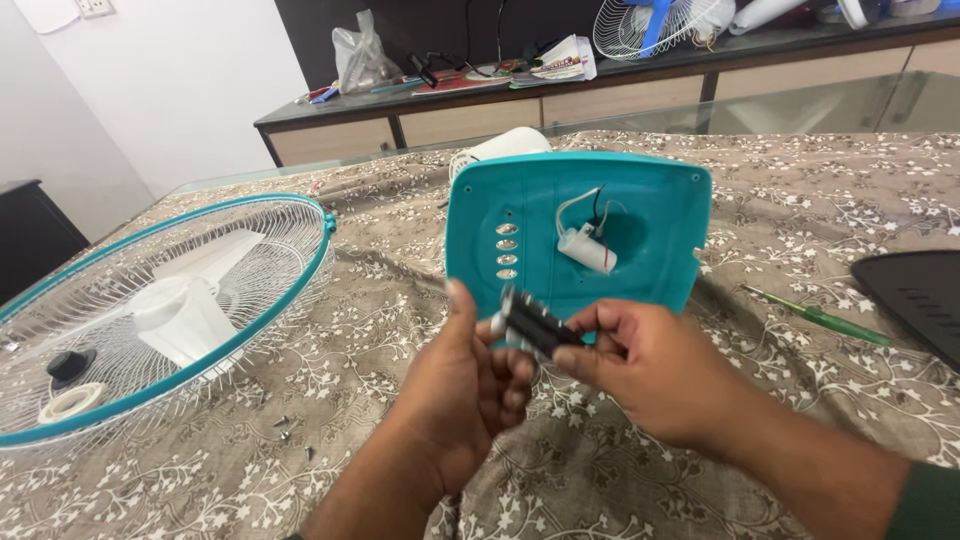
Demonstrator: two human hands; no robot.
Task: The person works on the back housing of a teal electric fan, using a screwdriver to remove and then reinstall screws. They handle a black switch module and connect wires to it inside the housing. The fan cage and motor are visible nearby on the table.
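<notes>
1. I have the small black switch block [536, 325] pinched between both hands, held up just in front of the teal base shell. It is motion-blurred, so I cannot make out its buttons or terminals.
2. My right hand [645, 370] closes thumb and forefinger on the block's right end; the other fingers curl loosely beneath.
3. My left hand [470, 390] is half closed, thumb upright, fingertips against the block's left end.
4. Directly beyond my hands the teal fan base [640, 205] lies tipped up with its hollow underside toward me. A row of four oval button slots [507, 251] shows empty, so I judge the block is out of its seat there.
5. Inside the shell, above my right hand, a white cylindrical capacitor [588, 249] hangs on thin wires [585, 200], still joined to the base.
6. Left of my left hand lies the fan guard [250, 310] with a teal rim, white blades [190, 300] inside, and a black knob [70, 366] on it.
7. A few small screws [285, 428] sit loose on the patterned cloth [600, 480] below and left of my left hand, so fasteners look removed.
8. Right of my right hand rest a green screwdriver [820, 318] and a black cover [920, 295].
9. My reading: dismantling is well along; whether the block goes back in or is swapped, I cannot tell.
</notes>
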